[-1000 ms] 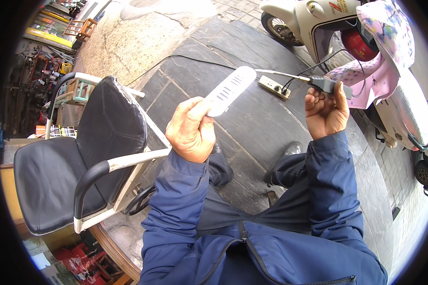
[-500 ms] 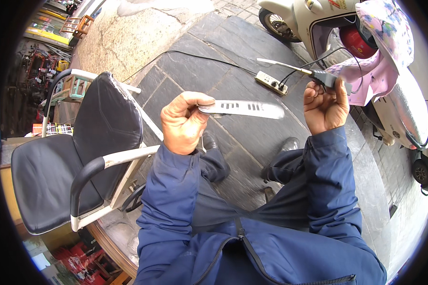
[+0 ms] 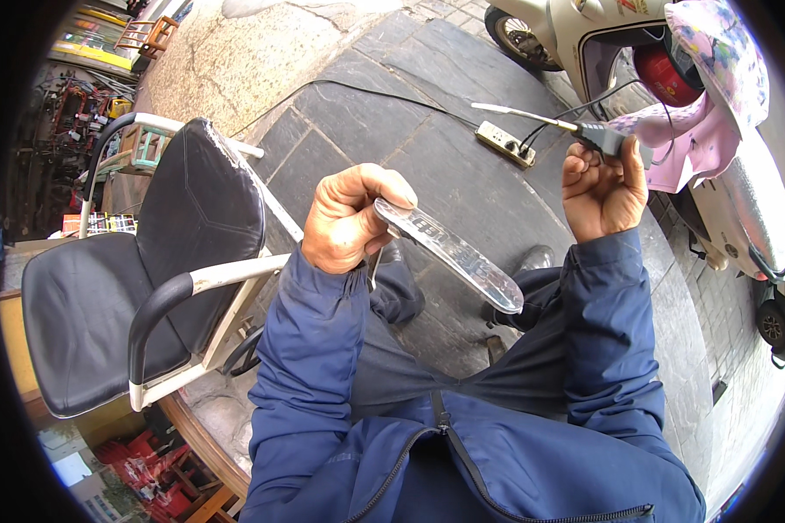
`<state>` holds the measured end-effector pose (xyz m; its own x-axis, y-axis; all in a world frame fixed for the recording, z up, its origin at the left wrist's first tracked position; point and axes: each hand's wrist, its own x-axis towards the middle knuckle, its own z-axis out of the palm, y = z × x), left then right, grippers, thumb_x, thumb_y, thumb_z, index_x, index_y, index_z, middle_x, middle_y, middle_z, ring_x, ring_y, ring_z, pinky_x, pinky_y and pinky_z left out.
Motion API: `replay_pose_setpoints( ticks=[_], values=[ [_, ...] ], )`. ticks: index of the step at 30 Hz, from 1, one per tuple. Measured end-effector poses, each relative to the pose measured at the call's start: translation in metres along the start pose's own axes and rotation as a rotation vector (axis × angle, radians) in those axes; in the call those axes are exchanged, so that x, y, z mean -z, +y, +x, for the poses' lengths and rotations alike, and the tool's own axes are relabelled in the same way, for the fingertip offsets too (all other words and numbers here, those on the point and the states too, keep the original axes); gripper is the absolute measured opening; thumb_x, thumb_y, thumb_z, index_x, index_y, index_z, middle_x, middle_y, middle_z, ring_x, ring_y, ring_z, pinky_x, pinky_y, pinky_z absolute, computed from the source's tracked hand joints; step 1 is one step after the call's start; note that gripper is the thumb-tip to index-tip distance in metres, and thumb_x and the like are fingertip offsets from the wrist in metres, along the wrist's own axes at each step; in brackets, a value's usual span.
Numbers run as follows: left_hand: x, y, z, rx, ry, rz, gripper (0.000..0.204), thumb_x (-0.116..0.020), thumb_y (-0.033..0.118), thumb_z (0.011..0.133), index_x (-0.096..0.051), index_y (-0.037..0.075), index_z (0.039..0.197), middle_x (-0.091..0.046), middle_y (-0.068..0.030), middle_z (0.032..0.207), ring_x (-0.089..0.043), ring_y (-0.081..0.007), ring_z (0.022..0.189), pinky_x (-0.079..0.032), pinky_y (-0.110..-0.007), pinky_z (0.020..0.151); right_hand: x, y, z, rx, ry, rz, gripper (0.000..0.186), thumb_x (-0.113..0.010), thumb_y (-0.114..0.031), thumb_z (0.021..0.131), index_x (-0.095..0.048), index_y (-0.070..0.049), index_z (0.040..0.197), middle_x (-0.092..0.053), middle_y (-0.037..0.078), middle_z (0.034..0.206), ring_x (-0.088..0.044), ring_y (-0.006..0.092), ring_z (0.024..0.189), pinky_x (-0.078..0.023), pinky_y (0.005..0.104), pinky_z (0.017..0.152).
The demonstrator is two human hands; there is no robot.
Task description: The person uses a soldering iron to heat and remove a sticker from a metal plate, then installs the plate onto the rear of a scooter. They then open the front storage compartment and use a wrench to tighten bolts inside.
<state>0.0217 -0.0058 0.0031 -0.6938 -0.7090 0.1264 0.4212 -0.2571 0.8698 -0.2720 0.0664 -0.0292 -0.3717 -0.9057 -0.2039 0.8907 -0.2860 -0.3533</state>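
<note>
My left hand (image 3: 351, 216) pinches one end of a long, shiny, flat plate (image 3: 462, 261) with rounded ends and small slots. The plate slants down toward my right knee, its far end free. At the right, my right hand (image 3: 604, 196) is raised and closed around the grey and black handle of a soldering iron (image 3: 598, 136). Its long pale shaft points left, away from my fingers. A black cord loops near the handle. Plate and iron are apart. My fingers hide part of the handle and the gripped end of the plate.
A white power strip (image 3: 504, 144) with black cords lies on the dark slate paving (image 3: 384, 122). To my left stands a black padded armchair (image 3: 202, 196). A white scooter (image 3: 576, 39) with a pink patterned cover (image 3: 720, 96) stands at the far right.
The plate has turned in my left hand: its free end has swung down toward my lap. My left wrist is rotated. The right hand holds the iron in nearly the same place.
</note>
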Motion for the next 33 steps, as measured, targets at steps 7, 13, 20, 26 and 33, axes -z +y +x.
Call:
replay_pose_setpoints(
  ticks=[7,13,20,26,33],
  values=[
    [0.0002,-0.0002,0.0025,-0.013,-0.025,0.002,0.011,-0.065,0.006,0.089,-0.062,0.0,0.097,-0.062,-0.0063,0.081,-0.043,-0.0026,0.051,-0.033,-0.016,0.042,-0.0003,0.0009,-0.0007,-0.003,-0.012,-0.043,0.039,-0.069,-0.035,0.086,-0.061,-0.001,0.102,-0.064,0.012,0.084,-0.063,0.0254,0.079,-0.054,0.0361,0.07],
    [0.0012,0.0007,0.0027,-0.008,-0.042,-0.088,0.016,-0.054,-0.006,0.084,-0.061,0.002,0.096,-0.06,-0.0081,0.085,-0.044,-0.0041,0.056,-0.034,-0.017,0.043,0.0002,0.0021,-0.0021,-0.025,-0.052,-0.021,0.038,-0.066,-0.033,0.088,-0.061,0.0,0.106,-0.066,0.013,0.09,-0.062,0.0266,0.081,-0.055,0.0349,0.071],
    [-0.0004,-0.0026,0.0043,0.064,0.118,-0.078,0.012,-0.052,0.001,0.085,-0.058,0.004,0.094,-0.06,-0.0112,0.087,-0.038,-0.004,0.044,-0.034,-0.021,0.044,0.0,0.0014,-0.0015,-0.018,-0.026,-0.043,0.04,-0.068,-0.034,0.087,-0.06,-0.001,0.107,-0.065,0.012,0.085,-0.063,0.0248,0.079,-0.054,0.0363,0.07],
    [-0.0039,-0.0022,0.0056,0.153,0.328,-0.023,0.009,-0.049,0.002,0.085,-0.056,0.003,0.091,-0.059,-0.0057,0.064,-0.034,-0.0062,0.037,-0.032,-0.025,0.045,0.0044,0.0017,-0.0008,-0.04,-0.084,-0.012,0.041,-0.064,-0.035,0.089,-0.059,-0.001,0.11,-0.066,0.014,0.094,-0.063,0.0281,0.086,-0.054,0.0351,0.072],
    [-0.0066,-0.0001,0.0089,0.237,0.461,0.036,0.007,-0.047,0.004,0.086,-0.053,0.003,0.086,-0.057,-0.0046,0.062,-0.032,-0.0068,0.036,-0.033,-0.027,0.044,0.0074,0.0046,-0.0017,-0.023,-0.154,-0.087,0.046,-0.064,-0.033,0.089,-0.055,0.001,0.119,-0.066,0.016,0.098,-0.065,0.0268,0.084,-0.058,0.0383,0.074]
  ],
)
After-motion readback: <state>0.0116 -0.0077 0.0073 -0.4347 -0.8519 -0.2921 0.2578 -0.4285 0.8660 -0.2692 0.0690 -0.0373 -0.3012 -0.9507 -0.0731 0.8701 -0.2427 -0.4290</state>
